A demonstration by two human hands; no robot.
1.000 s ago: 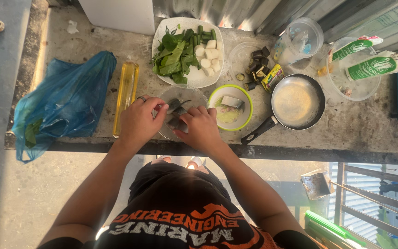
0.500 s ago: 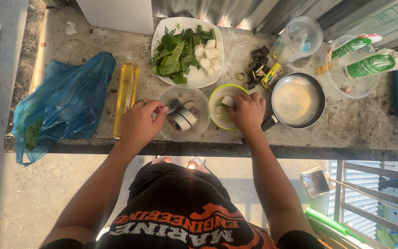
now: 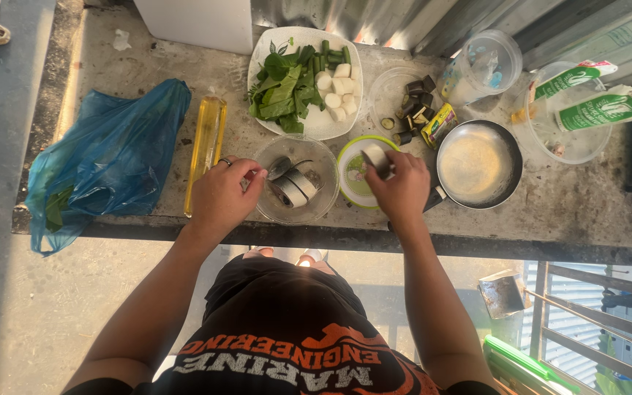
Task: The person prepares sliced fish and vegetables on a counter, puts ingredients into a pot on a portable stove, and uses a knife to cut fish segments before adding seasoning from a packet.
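Note:
My left hand (image 3: 222, 192) grips the left rim of a clear bowl (image 3: 316, 209) holding several silvery fish pieces (image 3: 292, 186). My right hand (image 3: 401, 189) is over a green-rimmed bowl (image 3: 349, 179) and pinches a pale fish piece (image 3: 375, 156) lifted just above it. Both bowls sit side by side near the front edge of a grey concrete counter (image 3: 565, 205).
A bottle of yellow oil (image 3: 205, 146) lies left of the clear bowl, next to a blue plastic bag (image 3: 104, 161). Behind are a white plate of greens and white chunks (image 3: 305, 80), a dish of eggplant pieces (image 3: 407, 102), a small pan (image 3: 477, 162) and clear tubs with packets (image 3: 572, 110).
My right hand left the clear bowl, moved right to the green-rimmed bowl and picked up a pale fish piece there. My left hand stayed on the clear bowl's rim.

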